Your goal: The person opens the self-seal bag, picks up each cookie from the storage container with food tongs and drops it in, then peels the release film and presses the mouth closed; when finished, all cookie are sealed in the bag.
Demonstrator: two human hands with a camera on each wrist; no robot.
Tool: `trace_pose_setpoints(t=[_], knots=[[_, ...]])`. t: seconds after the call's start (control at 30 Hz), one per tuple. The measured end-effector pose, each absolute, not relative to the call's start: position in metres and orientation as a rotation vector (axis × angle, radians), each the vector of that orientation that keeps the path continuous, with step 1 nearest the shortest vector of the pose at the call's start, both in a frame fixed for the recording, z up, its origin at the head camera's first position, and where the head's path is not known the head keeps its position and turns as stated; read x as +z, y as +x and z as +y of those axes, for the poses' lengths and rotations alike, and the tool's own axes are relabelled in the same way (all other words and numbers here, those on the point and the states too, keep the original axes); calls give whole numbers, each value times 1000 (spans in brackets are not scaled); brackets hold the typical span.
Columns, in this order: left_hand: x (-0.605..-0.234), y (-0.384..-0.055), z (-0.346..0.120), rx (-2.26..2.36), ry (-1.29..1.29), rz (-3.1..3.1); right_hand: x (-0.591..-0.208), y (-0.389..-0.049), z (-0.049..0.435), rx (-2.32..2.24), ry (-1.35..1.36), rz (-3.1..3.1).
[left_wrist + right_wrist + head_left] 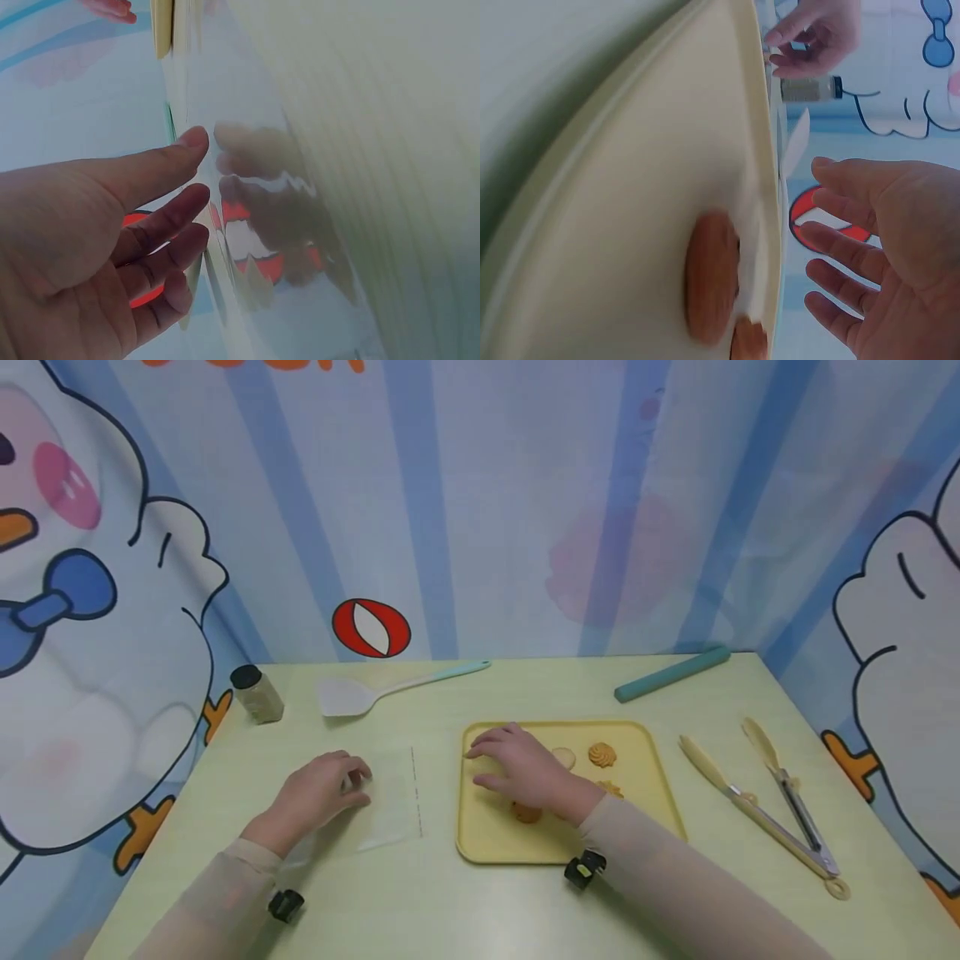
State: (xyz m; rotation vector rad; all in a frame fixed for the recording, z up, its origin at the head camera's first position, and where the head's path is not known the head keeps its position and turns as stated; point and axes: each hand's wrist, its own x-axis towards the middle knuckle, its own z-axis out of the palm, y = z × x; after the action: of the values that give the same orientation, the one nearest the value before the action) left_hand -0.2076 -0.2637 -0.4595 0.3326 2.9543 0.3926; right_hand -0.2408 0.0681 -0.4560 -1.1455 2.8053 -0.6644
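My left hand (pixel 318 793) hovers close over a clear flat plastic bag (pixel 393 806) on the table, its fingers loosely bent. In the left wrist view nothing lies between that hand's (pixel 97 247) thumb and fingers, and the glossy bag (pixel 277 195) mirrors them. Over the left half of a yellow tray (pixel 474 839) is my right hand (pixel 517 768), fingers loosely spread and holding nothing. Beneath and beside it lie several cookies: a swirled one (pixel 602 754), a pale one (pixel 564 757) and a brown one (pixel 527 812). The right wrist view shows the brown cookie (pixel 711 277) below the hand (pixel 900 247).
A black-lidded jar (pixel 258 695) stands at the back left, with a spatula (pixel 352 696) to its right. Near the back right edge lies a green rod (pixel 671 674). Spread tongs (pixel 780 822) lie right of the tray. A printed cloth (pixel 510 510) hangs behind the table.
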Motion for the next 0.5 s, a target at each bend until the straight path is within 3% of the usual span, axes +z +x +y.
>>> trace_pose_setpoints(t=[0.5], knots=[[-460, -210, -268, 568, 305, 2847, -471, -249, 1, -643, -1250, 2698]])
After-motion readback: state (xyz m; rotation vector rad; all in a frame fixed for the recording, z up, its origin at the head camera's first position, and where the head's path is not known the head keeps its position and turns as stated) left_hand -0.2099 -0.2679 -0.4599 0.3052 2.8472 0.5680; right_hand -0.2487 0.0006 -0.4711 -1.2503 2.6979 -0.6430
